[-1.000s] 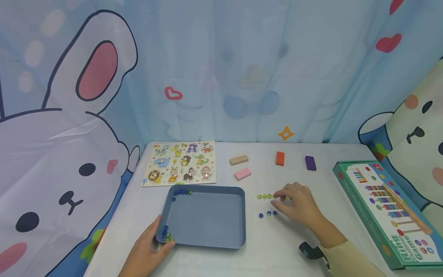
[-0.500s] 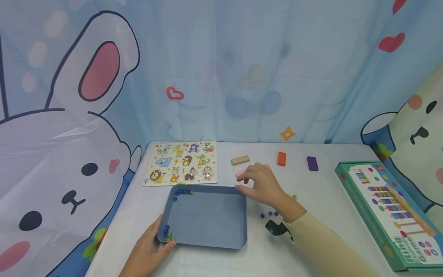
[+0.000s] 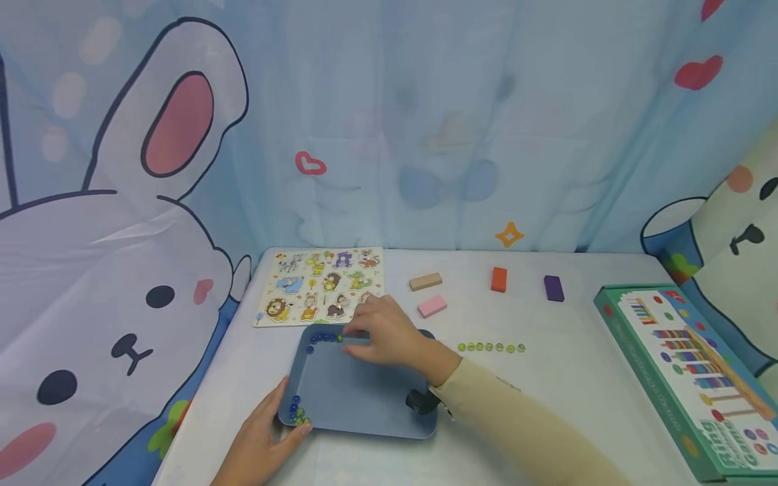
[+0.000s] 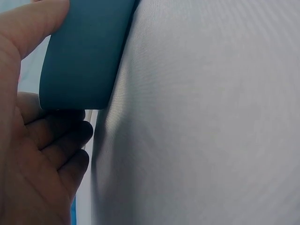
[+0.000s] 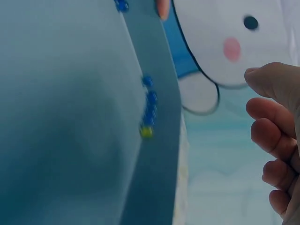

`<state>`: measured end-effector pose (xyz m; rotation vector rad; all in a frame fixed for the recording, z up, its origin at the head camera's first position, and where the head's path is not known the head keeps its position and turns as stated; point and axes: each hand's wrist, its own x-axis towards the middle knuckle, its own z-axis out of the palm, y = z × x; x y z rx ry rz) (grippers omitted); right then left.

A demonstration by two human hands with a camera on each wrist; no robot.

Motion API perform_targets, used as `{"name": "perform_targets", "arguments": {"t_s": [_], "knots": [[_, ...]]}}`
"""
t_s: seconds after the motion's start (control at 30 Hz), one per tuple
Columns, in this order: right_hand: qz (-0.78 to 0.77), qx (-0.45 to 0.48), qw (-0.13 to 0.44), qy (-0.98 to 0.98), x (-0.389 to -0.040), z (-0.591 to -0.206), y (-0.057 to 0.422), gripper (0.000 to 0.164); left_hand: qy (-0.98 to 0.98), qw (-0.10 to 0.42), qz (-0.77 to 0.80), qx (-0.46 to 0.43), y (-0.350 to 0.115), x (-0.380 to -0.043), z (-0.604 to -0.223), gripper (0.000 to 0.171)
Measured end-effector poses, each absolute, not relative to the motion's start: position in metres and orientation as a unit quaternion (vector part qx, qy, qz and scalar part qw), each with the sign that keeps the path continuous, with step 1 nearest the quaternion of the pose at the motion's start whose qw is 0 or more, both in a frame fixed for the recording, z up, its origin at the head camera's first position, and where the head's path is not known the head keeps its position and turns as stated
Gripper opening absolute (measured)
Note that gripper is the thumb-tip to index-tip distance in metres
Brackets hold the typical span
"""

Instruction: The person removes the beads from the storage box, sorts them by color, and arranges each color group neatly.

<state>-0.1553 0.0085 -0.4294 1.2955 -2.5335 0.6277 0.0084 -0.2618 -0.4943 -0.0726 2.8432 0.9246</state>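
Note:
My left hand (image 3: 258, 439) grips the near left corner of a blue-grey tray (image 3: 365, 405). In the left wrist view its thumb lies on the tray wall (image 4: 89, 56), with the other fingers bent beneath. Over the tray's far side is my right hand (image 3: 383, 331), thumb and index finger parted. The right wrist view shows nothing between those fingers. Just left of them, blue marbles (image 3: 324, 337) line the far left corner, ending in a yellow-green marble (image 5: 146, 131). More blue marbles (image 3: 294, 408) and green marbles (image 3: 300, 413) gather at the near left corner.
A row of green marbles (image 3: 480, 347) lies right of the tray. Behind stand an animal puzzle board (image 3: 304, 287) and wooden blocks: tan (image 3: 425, 281), pink (image 3: 432, 306), orange (image 3: 499, 279), purple (image 3: 554, 288). A green game box (image 3: 681, 378) lies at the right.
My right hand has moved left from the green marble row to above the tray's far side. Its sleeve now covers where three blue marbles lay. My left hand stays at the tray corner.

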Motion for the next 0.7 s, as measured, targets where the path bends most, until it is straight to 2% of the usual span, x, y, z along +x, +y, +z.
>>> {"name": "perform_targets", "arguments": {"t_s": [0.2, 0.7], "knots": [[0.192, 0.482, 0.112, -0.847, -0.146, -0.437, -0.022, 0.022, 0.946, 0.083, 0.311, -0.027, -0.26, 0.008, -0.493, 0.112], [0.151, 0.569, 0.026, -0.808, -0.127, -0.448, -0.064, 0.023, 0.952, 0.048, 0.301, -0.014, -0.261, 0.013, -0.493, 0.104]]}}
